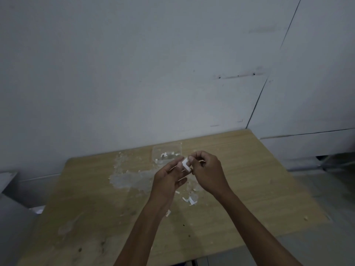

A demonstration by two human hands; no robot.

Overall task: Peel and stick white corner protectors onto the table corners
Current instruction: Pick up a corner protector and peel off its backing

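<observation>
I am seeing both hands pinching one white corner protector (186, 165) above the wooden table (249, 179), left hand (169, 178) fingers and right hand (206, 169) fingers gripping it.

Single head view: looks forward and down from above near table (249, 169) edge, facing wall (134, 73).
</observation>
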